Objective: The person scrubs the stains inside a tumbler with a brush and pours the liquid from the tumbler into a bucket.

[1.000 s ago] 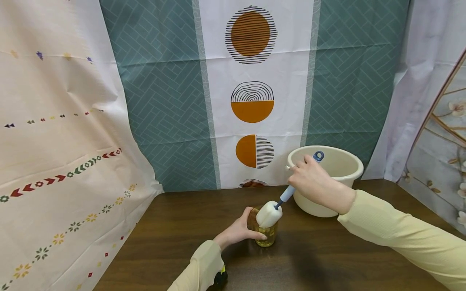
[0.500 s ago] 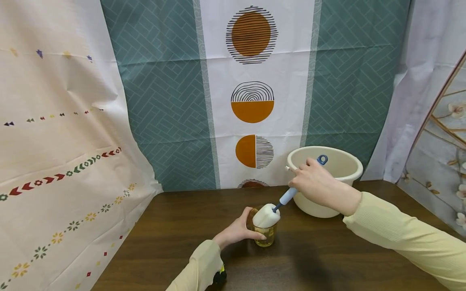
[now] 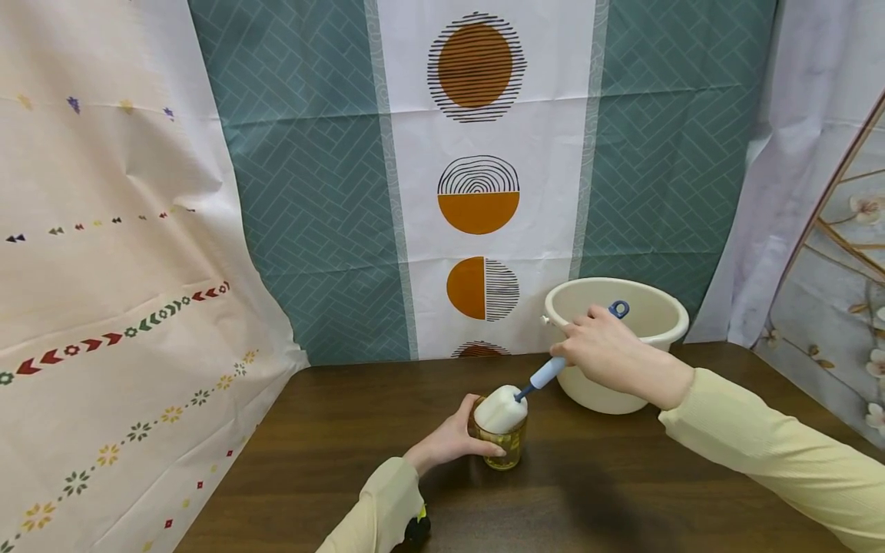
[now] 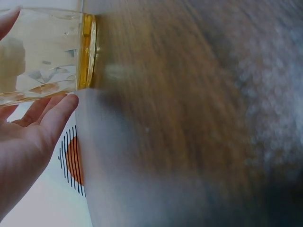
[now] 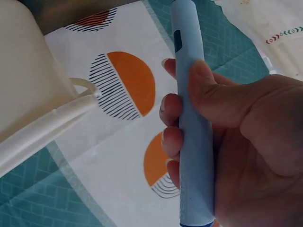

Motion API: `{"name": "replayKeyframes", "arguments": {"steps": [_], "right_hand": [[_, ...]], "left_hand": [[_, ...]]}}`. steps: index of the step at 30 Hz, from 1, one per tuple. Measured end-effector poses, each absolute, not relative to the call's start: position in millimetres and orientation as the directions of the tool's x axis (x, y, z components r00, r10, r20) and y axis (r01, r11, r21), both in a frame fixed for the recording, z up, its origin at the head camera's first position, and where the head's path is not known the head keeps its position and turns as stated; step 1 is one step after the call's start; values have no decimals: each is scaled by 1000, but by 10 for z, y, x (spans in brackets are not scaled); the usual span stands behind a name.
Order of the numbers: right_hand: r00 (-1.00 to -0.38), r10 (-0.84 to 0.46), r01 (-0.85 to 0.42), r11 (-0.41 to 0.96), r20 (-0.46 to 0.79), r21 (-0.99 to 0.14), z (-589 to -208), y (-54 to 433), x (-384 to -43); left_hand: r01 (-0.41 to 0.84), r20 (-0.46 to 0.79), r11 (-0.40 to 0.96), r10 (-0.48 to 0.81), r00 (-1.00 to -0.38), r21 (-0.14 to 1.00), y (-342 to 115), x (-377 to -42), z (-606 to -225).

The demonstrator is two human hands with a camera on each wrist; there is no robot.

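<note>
In the head view an amber glass cup [image 3: 505,451] stands on the brown table, and my left hand [image 3: 452,443] grips it from the left, thumb across the near side. The left wrist view shows the cup's yellow base [image 4: 87,52] at the tabletop, with fingers [image 4: 57,113] along its wall. My right hand [image 3: 615,355] holds a bottle brush by its light blue handle [image 5: 194,127], fingers and thumb wrapped round it. The brush tilts down to the left. Its white sponge head [image 3: 501,411] sits partly inside the cup's mouth; the lower end shows through the glass.
Behind my right hand stands a cream bucket [image 3: 591,393] near the table's back edge. Patterned cloths [image 3: 325,230] hang behind and at both sides of the brown table [image 3: 332,461]. A small black object [image 3: 417,530] lies by my left sleeve.
The sponge head has shifted left and tilted further over in the cup. My right hand has moved slightly right and down with the handle. The left hand and cup stay put.
</note>
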State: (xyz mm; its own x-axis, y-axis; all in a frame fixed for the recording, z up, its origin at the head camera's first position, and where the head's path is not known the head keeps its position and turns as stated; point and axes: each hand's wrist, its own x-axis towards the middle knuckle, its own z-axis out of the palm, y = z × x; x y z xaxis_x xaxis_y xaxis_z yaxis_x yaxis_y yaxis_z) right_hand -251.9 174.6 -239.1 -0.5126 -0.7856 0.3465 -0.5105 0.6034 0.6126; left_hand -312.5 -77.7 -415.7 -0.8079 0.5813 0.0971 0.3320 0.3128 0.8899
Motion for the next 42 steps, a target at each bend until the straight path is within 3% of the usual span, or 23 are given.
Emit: {"name": "replayKeyframes", "arguments": {"steps": [24, 32, 42], "right_hand": [[-584, -710, -628, 703, 393, 334, -2726, 2236, -2534], [-580, -695, -642, 711, 425, 287, -2872, 2375, -2566], [-576, -673, -741, 670, 464, 51, -3098, 2520, -2573]], "left_hand": [[310, 87, 300, 577, -812, 902, -768, -3117, -4151], [297, 81, 293, 574, -814, 909, -766, -3129, -4152], [291, 67, 303, 580, -812, 907, -784, -3127, -4150]]}}
